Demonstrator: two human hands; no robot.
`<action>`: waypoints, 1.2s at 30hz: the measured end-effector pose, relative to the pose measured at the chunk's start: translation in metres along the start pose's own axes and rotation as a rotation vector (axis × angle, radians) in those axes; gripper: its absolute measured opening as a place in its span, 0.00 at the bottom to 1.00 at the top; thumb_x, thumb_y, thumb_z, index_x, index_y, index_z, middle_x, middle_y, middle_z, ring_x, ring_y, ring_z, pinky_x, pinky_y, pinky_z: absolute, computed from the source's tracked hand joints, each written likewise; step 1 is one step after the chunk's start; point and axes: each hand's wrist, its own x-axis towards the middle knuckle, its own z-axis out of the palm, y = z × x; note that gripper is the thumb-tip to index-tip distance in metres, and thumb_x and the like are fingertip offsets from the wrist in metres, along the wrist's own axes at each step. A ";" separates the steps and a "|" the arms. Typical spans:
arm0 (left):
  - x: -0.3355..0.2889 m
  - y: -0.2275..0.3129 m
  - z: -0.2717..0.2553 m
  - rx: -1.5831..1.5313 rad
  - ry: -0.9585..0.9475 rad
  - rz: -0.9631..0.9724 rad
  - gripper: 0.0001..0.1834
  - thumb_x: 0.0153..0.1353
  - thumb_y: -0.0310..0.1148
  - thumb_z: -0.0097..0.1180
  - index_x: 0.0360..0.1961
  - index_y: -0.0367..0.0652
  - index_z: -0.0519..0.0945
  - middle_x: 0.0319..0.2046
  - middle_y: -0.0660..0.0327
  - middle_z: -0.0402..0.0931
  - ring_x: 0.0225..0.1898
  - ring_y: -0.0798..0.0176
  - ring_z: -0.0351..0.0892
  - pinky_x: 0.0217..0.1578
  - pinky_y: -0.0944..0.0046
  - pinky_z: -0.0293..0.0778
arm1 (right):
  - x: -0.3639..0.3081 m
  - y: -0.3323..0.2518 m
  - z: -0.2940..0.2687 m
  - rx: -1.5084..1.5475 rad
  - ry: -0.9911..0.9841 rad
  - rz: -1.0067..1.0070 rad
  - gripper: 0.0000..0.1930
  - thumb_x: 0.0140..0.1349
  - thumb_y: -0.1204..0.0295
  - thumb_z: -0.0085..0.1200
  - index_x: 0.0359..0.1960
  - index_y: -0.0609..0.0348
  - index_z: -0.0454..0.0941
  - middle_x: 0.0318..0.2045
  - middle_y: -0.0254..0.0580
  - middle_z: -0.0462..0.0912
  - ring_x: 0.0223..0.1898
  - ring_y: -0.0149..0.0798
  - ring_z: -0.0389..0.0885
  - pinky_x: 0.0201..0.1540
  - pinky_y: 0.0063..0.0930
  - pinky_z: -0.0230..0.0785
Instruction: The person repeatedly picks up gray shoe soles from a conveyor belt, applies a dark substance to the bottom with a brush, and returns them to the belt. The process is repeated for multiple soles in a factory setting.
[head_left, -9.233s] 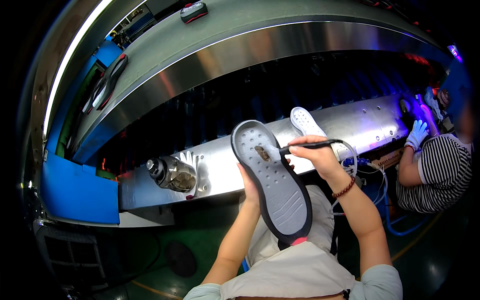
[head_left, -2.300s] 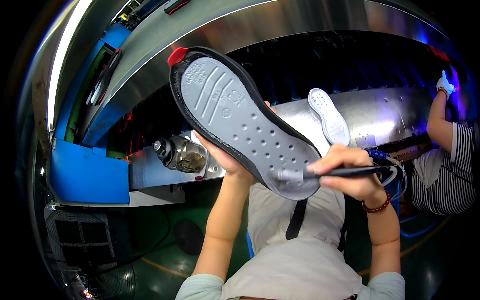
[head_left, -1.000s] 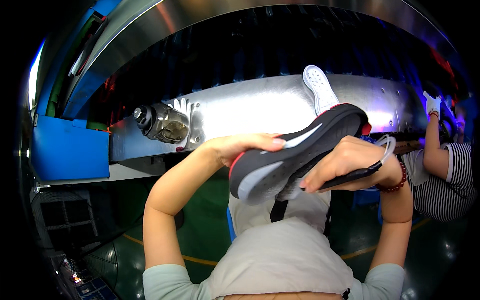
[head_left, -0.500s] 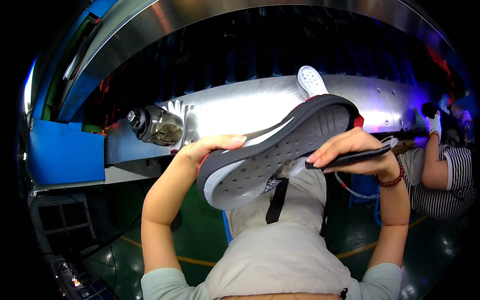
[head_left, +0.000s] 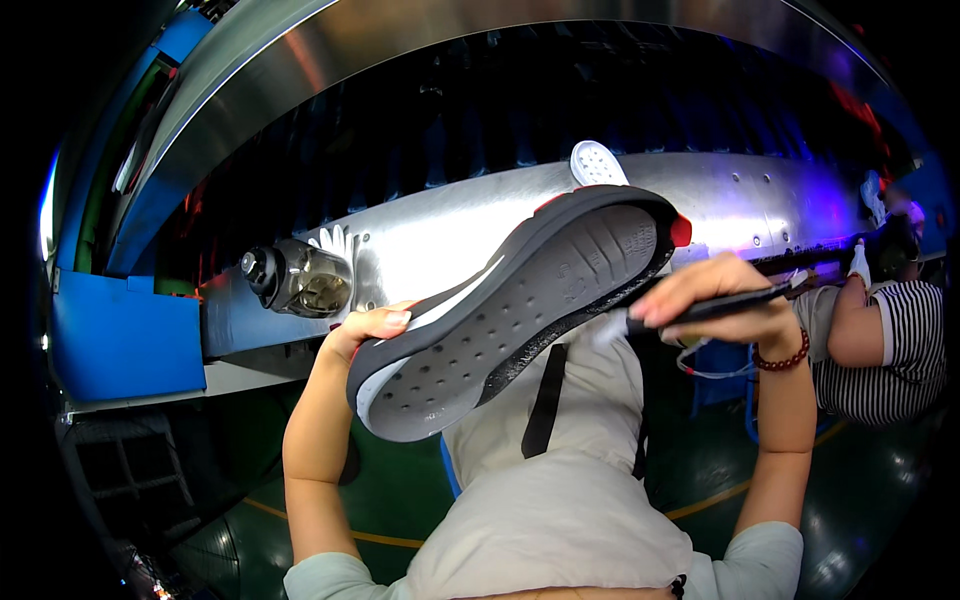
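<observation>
My left hand [head_left: 372, 328] is closed on the left end of a shoe sole [head_left: 520, 315], thumb on its upper rim. The sole slants up to the right, its grey hollow inside facing me. It has a black rim with white and red parts, and a wet-looking dark strip along its near wall. My right hand [head_left: 725, 298] grips a brush [head_left: 712, 308] by its black handle. The pale bristles, smeared by motion, hang beside the sole's near edge; I cannot tell whether they touch. A thin clear tube [head_left: 700, 368] shows below this hand.
A metal ledge [head_left: 440, 235] runs behind the sole, with dark hanging strips [head_left: 480, 120] beyond. On it are a white perforated sole [head_left: 597, 163], a drink bottle [head_left: 305, 280] and a white glove [head_left: 335, 245]. A person in a striped top [head_left: 880, 350] sits at the right.
The sole has shifted left and tilted more steeply, its right end raised. The brush has come away from the sole's inside to its near edge.
</observation>
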 end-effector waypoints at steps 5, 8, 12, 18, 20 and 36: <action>0.002 -0.003 -0.007 0.086 -0.015 0.059 0.35 0.41 0.37 0.53 0.53 0.33 0.66 0.50 0.47 0.67 0.50 0.54 0.69 0.53 0.62 0.61 | -0.005 0.008 -0.009 -0.004 0.004 0.162 0.10 0.44 0.82 0.59 0.31 0.66 0.78 0.33 0.46 0.81 0.38 0.37 0.79 0.44 0.25 0.71; 0.019 -0.019 -0.016 -0.074 -0.069 0.076 0.32 0.44 0.37 0.52 0.51 0.33 0.68 0.48 0.46 0.69 0.47 0.54 0.72 0.50 0.61 0.65 | -0.007 -0.001 -0.003 0.057 0.101 0.182 0.12 0.44 0.81 0.60 0.34 0.64 0.79 0.32 0.45 0.81 0.32 0.32 0.80 0.37 0.19 0.72; 0.060 -0.042 0.008 -0.366 -0.148 0.123 0.26 0.53 0.41 0.48 0.48 0.32 0.70 0.43 0.47 0.73 0.40 0.53 0.76 0.45 0.58 0.71 | 0.022 0.001 0.041 0.259 0.249 0.120 0.12 0.46 0.78 0.60 0.35 0.62 0.79 0.27 0.39 0.81 0.21 0.22 0.74 0.22 0.11 0.65; 0.069 -0.053 0.013 -0.561 -0.329 0.191 0.22 0.57 0.39 0.44 0.47 0.33 0.70 0.42 0.51 0.75 0.40 0.56 0.77 0.43 0.61 0.72 | 0.021 0.055 0.013 0.163 0.861 0.218 0.08 0.52 0.74 0.55 0.33 0.62 0.79 0.22 0.33 0.78 0.17 0.21 0.68 0.19 0.12 0.60; 0.080 -0.063 0.006 -0.553 -0.335 0.219 0.21 0.57 0.38 0.44 0.47 0.34 0.71 0.41 0.51 0.75 0.39 0.58 0.77 0.44 0.62 0.72 | 0.028 0.066 0.029 -0.076 1.125 0.259 0.07 0.52 0.75 0.54 0.33 0.62 0.78 0.25 0.33 0.78 0.19 0.23 0.69 0.21 0.14 0.62; 0.020 0.172 0.026 -0.109 -0.859 1.111 0.33 0.60 0.51 0.34 0.58 0.37 0.54 0.53 0.44 0.59 0.52 0.38 0.61 0.52 0.41 0.61 | -0.027 0.053 0.062 0.948 0.926 0.054 0.08 0.57 0.78 0.46 0.39 0.63 0.71 0.35 0.49 0.78 0.12 0.24 0.62 0.18 0.17 0.55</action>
